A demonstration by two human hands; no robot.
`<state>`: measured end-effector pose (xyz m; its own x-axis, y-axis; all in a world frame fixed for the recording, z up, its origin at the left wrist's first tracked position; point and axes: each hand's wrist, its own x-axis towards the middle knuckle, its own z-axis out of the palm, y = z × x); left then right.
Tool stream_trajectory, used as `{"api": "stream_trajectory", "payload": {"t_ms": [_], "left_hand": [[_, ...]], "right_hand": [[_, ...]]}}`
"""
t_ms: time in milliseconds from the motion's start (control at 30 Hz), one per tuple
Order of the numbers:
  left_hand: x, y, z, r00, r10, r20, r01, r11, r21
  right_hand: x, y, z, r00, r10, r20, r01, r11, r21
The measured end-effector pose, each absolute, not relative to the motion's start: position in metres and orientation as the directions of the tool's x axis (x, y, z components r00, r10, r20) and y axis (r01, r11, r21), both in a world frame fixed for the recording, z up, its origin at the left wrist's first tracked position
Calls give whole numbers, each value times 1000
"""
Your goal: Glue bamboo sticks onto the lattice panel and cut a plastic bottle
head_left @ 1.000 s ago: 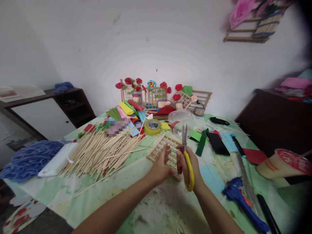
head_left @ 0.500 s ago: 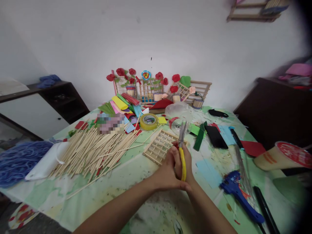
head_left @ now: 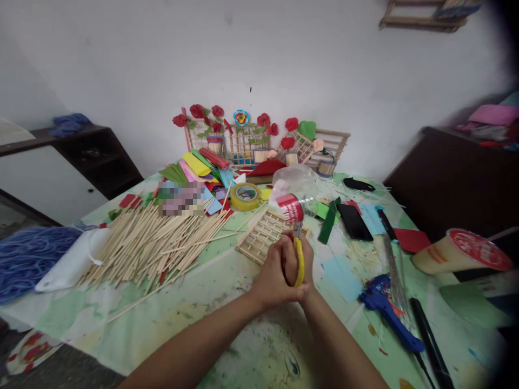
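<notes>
My right hand (head_left: pixel 306 259) is closed around scissors (head_left: pixel 300 262) with yellow handles, their blades pointing away from me. My left hand (head_left: pixel 273 273) presses against it with bent fingers, and its thumb crosses toward the right wrist. What the left fingers grip is hidden, though a little red shows near the fingertips. At the scissors' far end is a clear plastic bottle (head_left: pixel 309 206) with a red label. It covers most of the blades; whether they are inside or behind it I cannot tell. A bamboo lattice (head_left: pixel 259 237) lies just beyond my hands.
Many thin sticks (head_left: pixel 158 246) lie loose on the left. Behind are tape (head_left: pixel 246 196), coloured paper (head_left: pixel 197 163) and red flowers on lattices (head_left: pixel 247 143). A phone (head_left: pixel 355 221), a blue glue gun (head_left: pixel 389 310) and a sealed drink cup (head_left: pixel 458 254) are on the right.
The bottle's red label now stands over the scissors' blades, which were in plain sight before. The label has moved right and looks larger. My hands keep their clasp, and the view has shifted slightly.
</notes>
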<state>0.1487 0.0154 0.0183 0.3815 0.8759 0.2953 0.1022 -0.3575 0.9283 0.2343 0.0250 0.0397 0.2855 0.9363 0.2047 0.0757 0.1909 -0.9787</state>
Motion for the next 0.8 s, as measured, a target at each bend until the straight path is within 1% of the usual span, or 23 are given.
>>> {"api": "stream_trajectory", "payload": {"t_ms": [67,167,267,367,400,433,467,500,533,567,633,700,800], "left_hand": [[148,17,19,389,867,310,97,-373,923],[146,18,19,438,859,264,80,-331,940],[141,18,17,518,833,195,56,-260,964],[128,22,16,601,779,177,-15,-210,978],[122,25,17,582,794,174,-21,-199,980],[116,30,18,515,838,179,-11,-202,979],[109,35,20,407,891,200,11,-224,975],[103,40,23,287,927,242,38,-264,964],[98,46,26,190,931,312,56,-327,943],[95,51,30,168,911,376,66,-390,918],[93,60,37,267,859,437,79,-471,878],[97,64,40,382,827,412,98,-480,872],[106,62,37,419,840,344,128,-430,894]], "right_hand": [[234,26,41,302,926,225,89,208,-974],[235,25,43,297,927,227,104,205,-973],[239,21,43,256,945,202,188,156,-970],[248,15,41,219,955,199,274,135,-952],[252,13,40,208,957,202,294,135,-946],[256,10,39,198,959,203,314,135,-940],[259,7,38,185,962,201,338,130,-932],[262,3,38,166,967,191,366,119,-923],[265,0,37,146,973,180,393,110,-913],[267,-4,37,120,978,168,417,104,-903],[269,-10,36,70,987,143,432,99,-896],[269,-17,35,27,993,112,412,91,-907],[271,-25,34,-54,998,44,383,62,-922]]}}
